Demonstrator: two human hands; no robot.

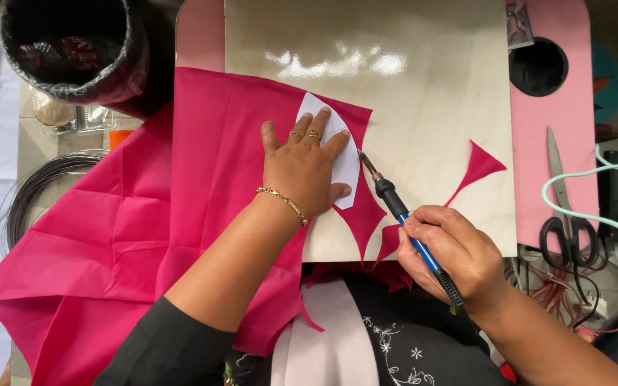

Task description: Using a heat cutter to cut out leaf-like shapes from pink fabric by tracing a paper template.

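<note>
My left hand (303, 166) lies flat, fingers spread, on a white petal-shaped paper template (347, 161) that rests on pink fabric (180, 207). The fabric drapes over a pale wooden board (423, 93) and off to the left. My right hand (455, 254) grips a blue-and-black soldering iron (397, 207) like a pen; its metal tip touches the fabric at the template's right edge. A cut pink fabric scrap (477, 166) lies on the board right of the tip.
Black-handled scissors (565, 214) lie on the pink table surface (563, 121) at right, by a mint cable (588, 207). A black-lined bin (73, 46) stands top left, a coil of dark wire (37, 189) at left. A round hole (538, 66) is top right.
</note>
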